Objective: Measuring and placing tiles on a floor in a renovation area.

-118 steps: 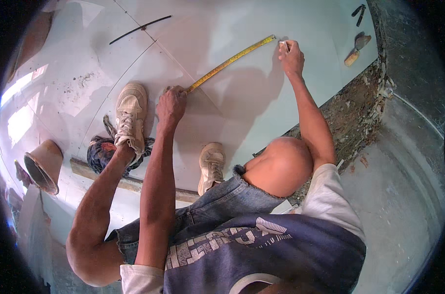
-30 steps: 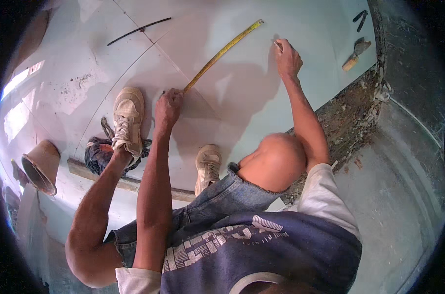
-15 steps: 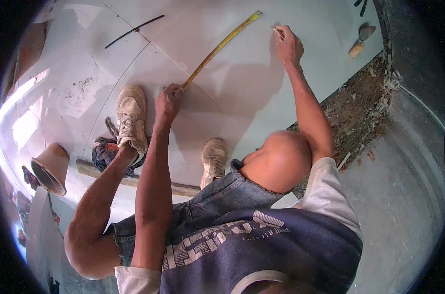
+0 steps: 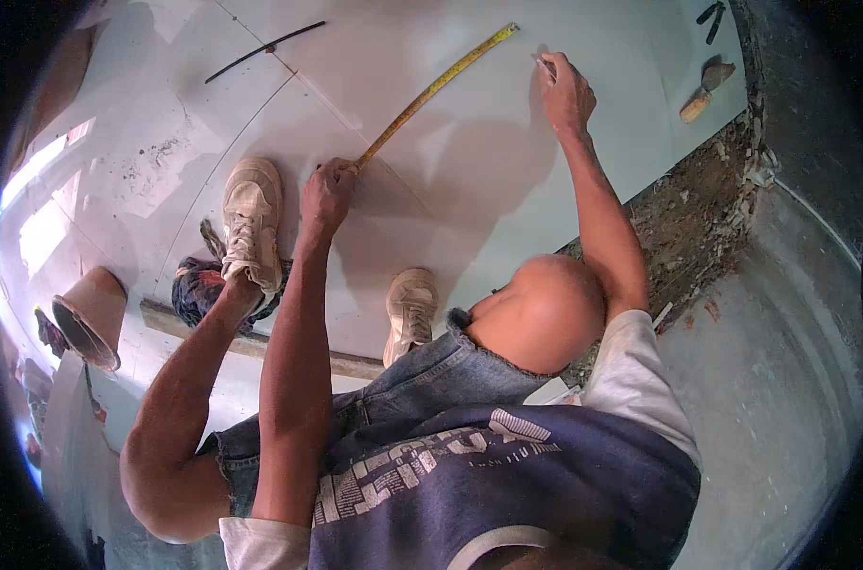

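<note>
My left hand (image 4: 328, 197) is closed round the near end of a yellow tape measure (image 4: 433, 91); its case is hidden in the fingers. The extended blade runs away to the upper right over large pale floor tiles (image 4: 489, 180), its metal tip (image 4: 514, 28) out on the tile. Right of that tip, my right hand (image 4: 567, 98) pinches a thin, pale, pencil-like stick (image 4: 546, 66), with its point close to the tile surface. The stick's exact kind is too small to tell. Hand and tape tip are apart.
A putty knife (image 4: 705, 93) and dark pliers-like tool (image 4: 712, 21) lie far right, beside a rubble-filled gap (image 4: 688, 204). A black rod (image 4: 265, 51) lies far left. Near my shoes are a bundled cloth (image 4: 203, 290), wooden strip (image 4: 351, 365) and tipped bucket (image 4: 94, 318).
The view has shifted slightly. My left hand keeps its hold on the tape measure, and my right hand still pinches the pale stick near the tile, with hardly any movement.
</note>
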`<state>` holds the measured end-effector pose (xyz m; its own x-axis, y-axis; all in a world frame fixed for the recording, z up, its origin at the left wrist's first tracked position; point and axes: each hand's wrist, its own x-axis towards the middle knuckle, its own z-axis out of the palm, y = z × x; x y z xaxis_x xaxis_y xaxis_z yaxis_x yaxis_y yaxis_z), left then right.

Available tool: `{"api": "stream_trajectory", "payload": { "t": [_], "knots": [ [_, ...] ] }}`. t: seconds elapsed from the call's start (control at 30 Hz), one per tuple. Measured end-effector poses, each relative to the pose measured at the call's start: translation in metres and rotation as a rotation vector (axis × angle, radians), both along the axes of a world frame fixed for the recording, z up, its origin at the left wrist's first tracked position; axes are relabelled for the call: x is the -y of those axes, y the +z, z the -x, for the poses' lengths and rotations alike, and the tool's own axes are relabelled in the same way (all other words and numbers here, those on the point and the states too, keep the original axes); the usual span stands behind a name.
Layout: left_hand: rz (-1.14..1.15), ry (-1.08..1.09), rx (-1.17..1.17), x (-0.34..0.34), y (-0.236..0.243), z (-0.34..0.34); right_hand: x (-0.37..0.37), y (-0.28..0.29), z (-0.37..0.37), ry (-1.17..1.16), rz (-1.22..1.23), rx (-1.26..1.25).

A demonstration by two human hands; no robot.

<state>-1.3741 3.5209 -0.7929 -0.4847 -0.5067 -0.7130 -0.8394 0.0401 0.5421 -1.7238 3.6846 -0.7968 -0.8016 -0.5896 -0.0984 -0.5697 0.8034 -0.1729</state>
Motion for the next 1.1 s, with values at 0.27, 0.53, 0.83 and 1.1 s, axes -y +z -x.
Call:
{"api": "stream_trajectory", "payload": {
  "t": [0.27, 0.53, 0.83, 1.1],
  "knots": [
    [-0.019, -0.009, 0.032, 0.000, 0.008, 0.006, 0.002, 0.005, 0.000, 0.079, -0.137, -0.043],
    [0.053, 0.000, -0.001, 0.000, 0.006, 0.006, 0.003, 0.011, -0.004, 0.029, -0.086, 0.018],
    [0.044, 0.049, -0.039, -0.002, -0.003, 0.002, -0.005, 0.002, 0.006, -0.164, 0.189, 0.241],
    [0.085, -0.025, -0.106, -0.007, -0.015, -0.010, -0.074, -0.015, -0.070, -0.681, 0.650, 0.445]
  ]
}}
